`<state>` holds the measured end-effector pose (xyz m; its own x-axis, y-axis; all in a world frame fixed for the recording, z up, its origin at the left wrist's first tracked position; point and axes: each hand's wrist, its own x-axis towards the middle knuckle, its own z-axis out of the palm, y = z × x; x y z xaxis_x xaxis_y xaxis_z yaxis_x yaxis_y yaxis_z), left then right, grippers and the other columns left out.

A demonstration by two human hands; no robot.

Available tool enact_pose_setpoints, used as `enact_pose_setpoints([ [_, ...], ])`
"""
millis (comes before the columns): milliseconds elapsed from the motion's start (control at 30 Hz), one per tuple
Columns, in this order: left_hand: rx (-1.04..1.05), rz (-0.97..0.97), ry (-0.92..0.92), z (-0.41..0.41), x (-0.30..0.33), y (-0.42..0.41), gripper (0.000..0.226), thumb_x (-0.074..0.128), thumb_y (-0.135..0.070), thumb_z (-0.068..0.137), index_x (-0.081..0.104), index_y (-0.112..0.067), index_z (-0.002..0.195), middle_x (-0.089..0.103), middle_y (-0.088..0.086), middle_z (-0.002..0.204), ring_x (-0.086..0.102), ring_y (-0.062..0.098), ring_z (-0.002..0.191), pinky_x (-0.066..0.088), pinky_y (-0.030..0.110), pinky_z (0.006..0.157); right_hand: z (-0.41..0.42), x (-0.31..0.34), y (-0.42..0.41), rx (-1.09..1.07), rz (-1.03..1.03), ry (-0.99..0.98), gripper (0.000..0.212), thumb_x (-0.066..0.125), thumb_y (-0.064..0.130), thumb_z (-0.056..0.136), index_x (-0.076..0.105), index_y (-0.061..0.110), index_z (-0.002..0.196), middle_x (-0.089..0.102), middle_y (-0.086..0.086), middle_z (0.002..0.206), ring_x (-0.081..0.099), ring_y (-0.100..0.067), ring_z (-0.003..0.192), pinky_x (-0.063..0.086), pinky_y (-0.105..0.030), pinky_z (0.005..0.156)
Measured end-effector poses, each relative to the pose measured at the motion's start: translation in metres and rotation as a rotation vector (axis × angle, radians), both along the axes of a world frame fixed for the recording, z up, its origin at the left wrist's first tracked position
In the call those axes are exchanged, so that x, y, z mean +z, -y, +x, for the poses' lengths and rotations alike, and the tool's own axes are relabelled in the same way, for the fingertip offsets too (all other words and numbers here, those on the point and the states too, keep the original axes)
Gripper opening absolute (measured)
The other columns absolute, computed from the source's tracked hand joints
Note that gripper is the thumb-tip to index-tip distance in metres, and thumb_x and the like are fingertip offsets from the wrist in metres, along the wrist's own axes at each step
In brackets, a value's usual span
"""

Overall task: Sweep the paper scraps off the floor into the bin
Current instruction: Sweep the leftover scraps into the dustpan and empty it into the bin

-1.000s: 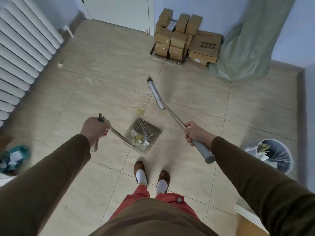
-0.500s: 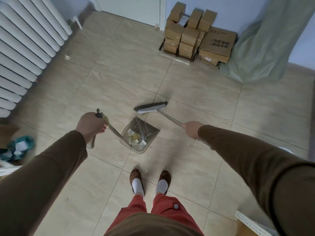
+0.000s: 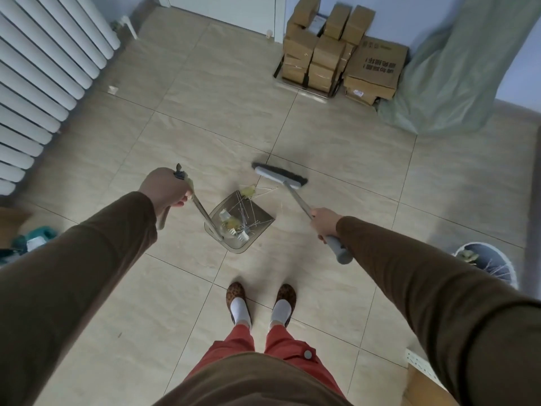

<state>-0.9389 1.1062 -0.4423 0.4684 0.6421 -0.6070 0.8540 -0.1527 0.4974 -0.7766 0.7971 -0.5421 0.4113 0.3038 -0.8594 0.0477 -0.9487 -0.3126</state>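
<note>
On the tiled floor (image 3: 181, 118) just ahead of the person's slippers, a translucent grey dustpan (image 3: 241, 222) sits with its open lip facing away from the feet, so that anything pulled toward the body slides into it. The left hand (image 3: 165, 187) is clenched round the top of the dustpan's long handle (image 3: 202, 212), which lets the pan be steadied without stooping. The right hand (image 3: 323, 222) grips the broom handle (image 3: 336, 247) near its grey end, fingers wrapped round it, with the broom head (image 3: 279, 177) set down just beyond the pan's lip, bristles on the far side of the last debris. A yellowish paper scrap (image 3: 248, 190) and a few thin white sticks (image 3: 265, 191) lie right at the lip, between broom head and pan; more scraps and sticks already rest inside the pan. That placement suggests a short pulling stroke is being set up. The round bin (image 3: 486, 266) stands well apart, by the right arm, already holding some litter, so emptying is probably the later step.
</note>
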Motion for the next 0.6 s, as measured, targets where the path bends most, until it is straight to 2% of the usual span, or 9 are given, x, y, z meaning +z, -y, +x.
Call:
enact_pose_setpoints([
  [67, 0.000, -0.008, -0.003, -0.002, -0.002, -0.004, 0.018, 0.060, 0.004, 0.083, 0.067, 0.013, 0.097, 0.061, 0.019, 0.083, 0.060, 0.026, 0.076, 0.057, 0.042, 0.086, -0.013, 0.010, 0.010, 0.010, -0.007, -0.058, 0.038, 0.034, 0.007, 0.097, 0.051, 0.004, 0.131, 0.059, -0.017, 0.087, 0.053, -0.023, 0.058, 0.045, -0.027, 0.046],
  [200, -0.004, -0.022, -0.009, -0.007, -0.002, -0.009, 0.008, 0.060, 0.005, 0.084, 0.066, 0.005, 0.088, 0.062, 0.019, 0.084, 0.061, 0.024, 0.072, 0.057, 0.033, 0.074, -0.013, 0.065, 0.053, -0.052, 0.010, -0.180, 0.029, 0.041, 0.013, 0.099, 0.054, 0.020, 0.125, 0.053, -0.007, 0.077, 0.046, -0.013, 0.048, 0.041, -0.021, 0.042],
  [300, -0.006, -0.020, -0.004, -0.013, -0.005, -0.011, 0.011, 0.061, 0.004, 0.083, 0.067, 0.008, 0.091, 0.064, 0.020, 0.084, 0.063, 0.025, 0.074, 0.058, 0.035, 0.074, -0.013, 0.094, 0.072, -0.126, 0.019, -0.205, 0.039, 0.044, 0.015, 0.101, 0.047, 0.030, 0.137, 0.053, -0.007, 0.076, 0.046, -0.012, 0.044, 0.041, -0.022, 0.040],
  [367, -0.002, -0.023, 0.000, -0.017, -0.005, -0.012, 0.017, 0.062, 0.003, 0.082, 0.067, 0.010, 0.096, 0.064, 0.019, 0.084, 0.063, 0.025, 0.074, 0.058, 0.035, 0.073, -0.017, 0.098, 0.072, -0.129, 0.027, -0.157, 0.041, 0.044, 0.017, 0.101, 0.047, 0.029, 0.140, 0.054, -0.007, 0.078, 0.047, -0.012, 0.046, 0.043, -0.022, 0.042],
  [433, 0.000, -0.034, 0.002, -0.020, -0.006, -0.012, 0.018, 0.062, 0.003, 0.082, 0.067, 0.011, 0.098, 0.063, 0.019, 0.083, 0.063, 0.025, 0.074, 0.058, 0.035, 0.073, -0.022, 0.094, 0.063, -0.134, 0.053, -0.108, 0.037, 0.043, 0.018, 0.100, 0.050, 0.026, 0.135, 0.055, -0.006, 0.079, 0.049, -0.013, 0.051, 0.044, -0.022, 0.044],
  [533, 0.005, -0.036, -0.001, -0.026, -0.006, -0.010, 0.018, 0.063, 0.003, 0.083, 0.067, 0.010, 0.099, 0.064, 0.018, 0.084, 0.064, 0.026, 0.077, 0.060, 0.039, 0.080, -0.033, 0.070, 0.034, -0.122, 0.078, -0.061, 0.031, 0.037, 0.011, 0.099, 0.053, 0.011, 0.126, 0.053, -0.010, 0.081, 0.048, -0.014, 0.054, 0.044, -0.025, 0.047],
  [600, 0.009, -0.034, -0.001, -0.029, -0.006, -0.008, 0.018, 0.063, 0.002, 0.082, 0.067, 0.009, 0.098, 0.063, 0.017, 0.083, 0.063, 0.025, 0.076, 0.060, 0.039, 0.081, -0.045, 0.050, 0.014, -0.110, 0.045, -0.055, 0.034, 0.033, 0.007, 0.099, 0.050, 0.005, 0.128, 0.053, -0.014, 0.084, 0.049, -0.017, 0.054, 0.044, -0.026, 0.046],
])
